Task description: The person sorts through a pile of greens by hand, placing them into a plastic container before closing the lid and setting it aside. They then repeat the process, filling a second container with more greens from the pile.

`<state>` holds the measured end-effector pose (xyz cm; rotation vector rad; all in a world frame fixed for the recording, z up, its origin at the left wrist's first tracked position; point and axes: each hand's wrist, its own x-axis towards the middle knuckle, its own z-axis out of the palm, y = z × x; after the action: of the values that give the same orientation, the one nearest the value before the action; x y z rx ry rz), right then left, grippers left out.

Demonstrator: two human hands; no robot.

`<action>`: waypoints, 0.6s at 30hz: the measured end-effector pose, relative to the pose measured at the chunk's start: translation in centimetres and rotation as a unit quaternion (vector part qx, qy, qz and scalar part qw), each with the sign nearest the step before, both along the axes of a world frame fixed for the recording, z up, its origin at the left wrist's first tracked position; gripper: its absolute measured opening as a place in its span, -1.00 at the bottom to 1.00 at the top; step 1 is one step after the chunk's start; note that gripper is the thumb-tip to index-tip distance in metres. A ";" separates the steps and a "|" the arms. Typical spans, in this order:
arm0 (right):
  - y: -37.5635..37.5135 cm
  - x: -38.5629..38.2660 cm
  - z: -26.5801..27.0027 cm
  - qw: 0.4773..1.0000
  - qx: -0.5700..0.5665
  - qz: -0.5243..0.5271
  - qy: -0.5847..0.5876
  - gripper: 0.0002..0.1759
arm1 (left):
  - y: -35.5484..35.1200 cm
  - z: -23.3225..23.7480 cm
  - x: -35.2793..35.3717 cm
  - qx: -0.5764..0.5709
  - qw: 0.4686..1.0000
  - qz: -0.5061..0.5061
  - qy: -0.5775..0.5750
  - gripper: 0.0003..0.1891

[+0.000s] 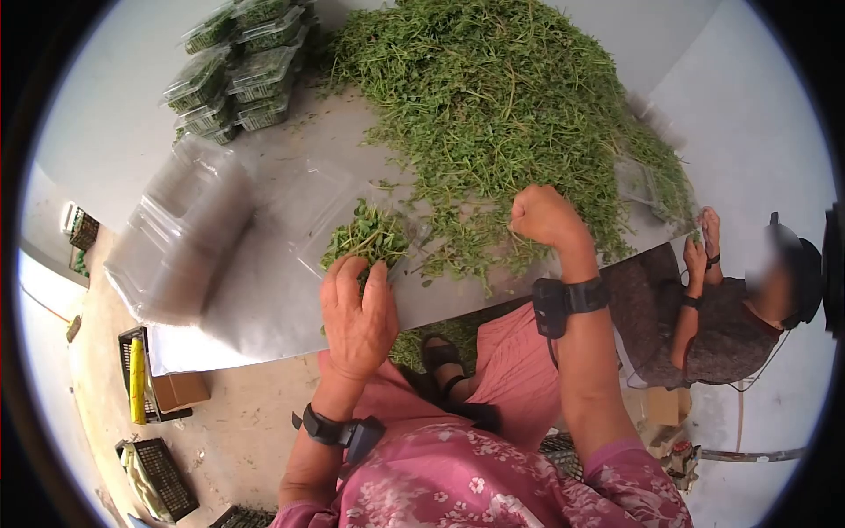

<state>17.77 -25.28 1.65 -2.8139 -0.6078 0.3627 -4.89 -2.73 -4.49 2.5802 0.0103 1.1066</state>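
Observation:
My left hand [356,312] rests with its fingers spread on a small bunch of green sprigs [368,236], which lies in an open clear plastic container [308,220] near the table's front edge. To the right, my right hand [547,216] is curled closed over the near side of a large heap of leafy greens [502,97]; what its fingers hold, if anything, is hidden. Loose sprigs lie between the two hands.
Stacked empty clear containers [180,229] stand at the table's left. Filled, closed boxes [233,75] are piled behind them. A co-worker [726,326] sits at the right, hands by the heap's edge. Black crates [158,480] are on the floor at left.

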 end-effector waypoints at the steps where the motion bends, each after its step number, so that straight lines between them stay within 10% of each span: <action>1: 0.1 -0.3 0.0 1.000 -0.007 -0.006 -0.002 -0.84 | 0.0 -0.1 0.1 -0.003 1.000 -0.005 -0.008 -0.55; 13: 0.6 -0.3 -1.1 0.998 -0.029 0.046 -0.037 -0.90 | -0.1 0.2 0.0 0.033 0.999 0.019 0.030 -0.66; 18: 0.6 -1.8 0.1 0.968 0.233 0.019 -0.092 -0.87 | 0.1 0.1 0.1 0.036 0.999 0.001 0.017 -0.68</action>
<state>16.00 -24.66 1.75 -2.3962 -0.6825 -0.0385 -4.76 -2.63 -4.41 2.6626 -0.0175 1.0821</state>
